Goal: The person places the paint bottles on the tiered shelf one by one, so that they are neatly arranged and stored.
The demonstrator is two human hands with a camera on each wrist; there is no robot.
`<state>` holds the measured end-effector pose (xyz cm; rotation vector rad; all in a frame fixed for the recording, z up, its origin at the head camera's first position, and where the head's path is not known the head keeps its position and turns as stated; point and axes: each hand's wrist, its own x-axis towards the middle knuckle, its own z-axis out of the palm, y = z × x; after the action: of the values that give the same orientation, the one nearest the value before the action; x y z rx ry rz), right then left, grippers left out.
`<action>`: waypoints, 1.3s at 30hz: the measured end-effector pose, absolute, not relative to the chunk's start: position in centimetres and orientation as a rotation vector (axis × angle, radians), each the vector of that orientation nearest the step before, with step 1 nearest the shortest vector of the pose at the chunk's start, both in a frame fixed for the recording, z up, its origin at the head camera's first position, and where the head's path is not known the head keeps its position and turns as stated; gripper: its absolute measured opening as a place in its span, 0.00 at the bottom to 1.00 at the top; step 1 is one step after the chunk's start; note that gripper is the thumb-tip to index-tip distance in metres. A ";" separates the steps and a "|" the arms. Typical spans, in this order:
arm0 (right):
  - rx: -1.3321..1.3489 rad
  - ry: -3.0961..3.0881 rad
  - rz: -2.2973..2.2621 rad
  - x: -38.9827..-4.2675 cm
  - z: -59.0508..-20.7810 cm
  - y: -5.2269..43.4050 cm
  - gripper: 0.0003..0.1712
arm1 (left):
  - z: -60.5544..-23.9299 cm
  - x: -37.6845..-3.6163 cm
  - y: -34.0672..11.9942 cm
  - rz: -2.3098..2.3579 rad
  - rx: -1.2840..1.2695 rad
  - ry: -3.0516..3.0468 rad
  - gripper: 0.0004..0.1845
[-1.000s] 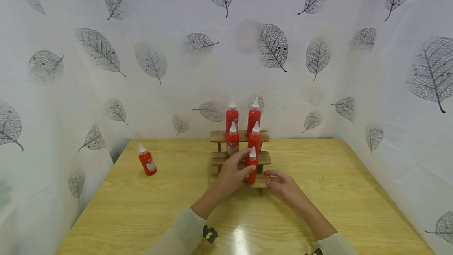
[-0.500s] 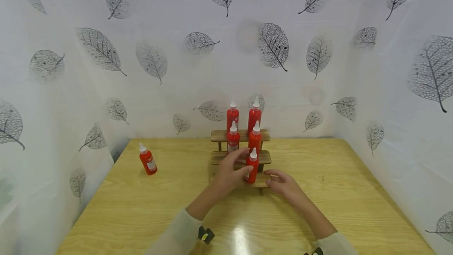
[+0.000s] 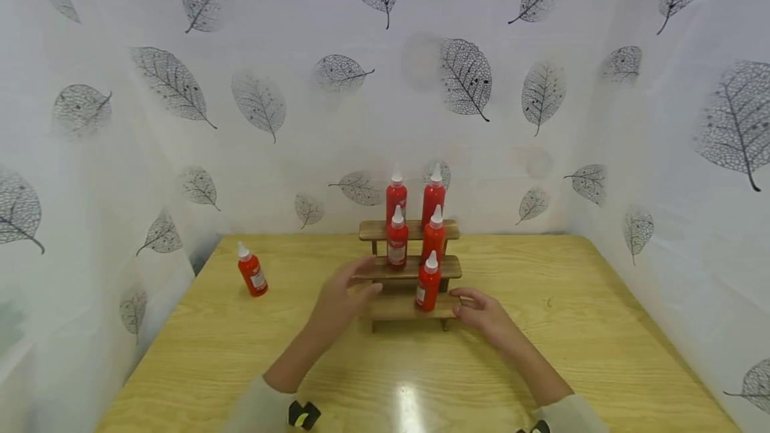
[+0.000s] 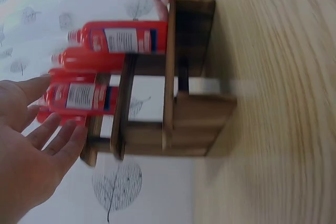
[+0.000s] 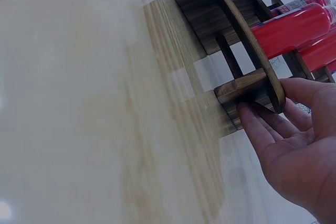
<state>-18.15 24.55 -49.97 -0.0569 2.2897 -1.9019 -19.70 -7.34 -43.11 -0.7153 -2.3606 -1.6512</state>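
A three-step wooden display rack [image 3: 391, 311] stands on the table. On its lowest step, toward the right, sits a red squeeze bottle [image 3: 428, 289] with a white pointed cap, upright. Two more red bottles [image 3: 397, 246] stand on the middle step and two [image 3: 396, 199] on the top one. My left hand [image 3: 337, 296] is to the left of the lowest step, fingers spread and holding nothing. The right hand [image 5: 296, 135] pinches the right end of the lowest step, thumb on the board and fingers by the leg below.
A single red bottle [image 3: 252, 276] stands apart on the left of the wooden table [image 3: 271, 353]. Behind and at both sides hangs a white leaf-patterned cloth [image 3: 289, 32].
My left hand has let go of the bottle on the lowest step and drawn back to the left. The bottle stays standing there. My right hand keeps its place on the rack.
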 end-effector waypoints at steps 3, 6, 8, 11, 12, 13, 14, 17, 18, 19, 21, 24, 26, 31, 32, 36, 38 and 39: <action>-0.063 2.299 -1.896 -18.1 -49.9 24.6 0.28 | -43.3 -19.5 -9.6 -1.609 -0.645 -2.354 0.27; -0.058 2.304 -1.892 -18.1 -49.9 24.6 0.28 | -43.5 -19.5 -12.0 -1.585 -0.564 -2.360 0.27; -0.050 2.310 -1.888 -18.1 -50.0 24.6 0.27 | -43.7 -19.5 -13.7 -1.568 -0.501 -2.374 0.27; -0.061 2.317 -1.875 -18.2 -50.1 24.6 0.28 | -44.1 -19.6 -16.2 -1.528 -0.388 -2.397 0.27; -0.061 2.320 -1.875 -18.2 -50.0 24.7 0.28 | -44.2 -19.6 -17.0 -1.508 -0.355 -2.403 0.27; -0.060 2.321 -1.875 -18.2 -50.0 24.7 0.28 | -44.3 -19.7 -17.7 -1.485 -0.319 -2.411 0.28; -0.062 2.322 -1.875 -18.2 -50.0 24.7 0.28 | -44.5 -19.7 -18.5 -1.466 -0.280 -2.417 0.28; -0.059 2.316 -1.879 -18.2 -50.0 24.6 0.27 | -44.9 -19.9 -20.4 -1.435 -0.160 -2.423 0.29; -0.052 2.310 -1.887 -18.3 -50.0 24.6 0.27 | -45.0 -20.0 -21.0 -1.437 -0.115 -2.415 0.29; -0.052 2.304 -1.889 -18.3 -50.1 24.6 0.27 | -45.1 -20.1 -21.6 -1.434 -0.068 -2.407 0.29; -0.056 2.301 -1.888 -18.3 -50.1 24.7 0.27 | -45.3 -20.4 -22.6 -1.432 0.010 -2.386 0.29; -0.055 2.298 -1.888 -18.3 -50.1 24.7 0.27 | -45.7 -21.0 -23.8 -1.423 0.104 -2.357 0.28; -0.059 2.304 -1.879 -18.2 -50.1 24.7 0.27 | -45.9 -21.5 -24.3 -1.402 0.131 -2.356 0.29; -0.050 2.305 -1.882 -18.2 -50.1 24.8 0.27 | -46.5 -23.1 -25.1 -1.369 0.157 -2.355 0.30; -0.049 2.303 -1.884 -18.2 -50.1 24.8 0.28 | -46.6 -23.4 -25.2 -1.368 0.158 -2.360 0.31; -0.047 2.301 -1.896 -18.1 -50.0 24.7 0.27 | -47.2 -24.6 -25.4 -1.377 0.168 -2.391 0.31; -0.057 2.302 -1.896 -18.1 -49.9 24.7 0.27 | -47.4 -25.0 -25.5 -1.406 0.174 -2.398 0.31; -0.065 2.302 -1.894 -18.1 -49.9 24.6 0.27 | -47.5 -25.2 -25.5 -1.421 0.177 -2.395 0.30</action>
<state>-18.11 24.64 -49.94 -0.0652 2.3024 -1.8945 -25.15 -25.51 -47.48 0.1774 -2.3950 -1.4213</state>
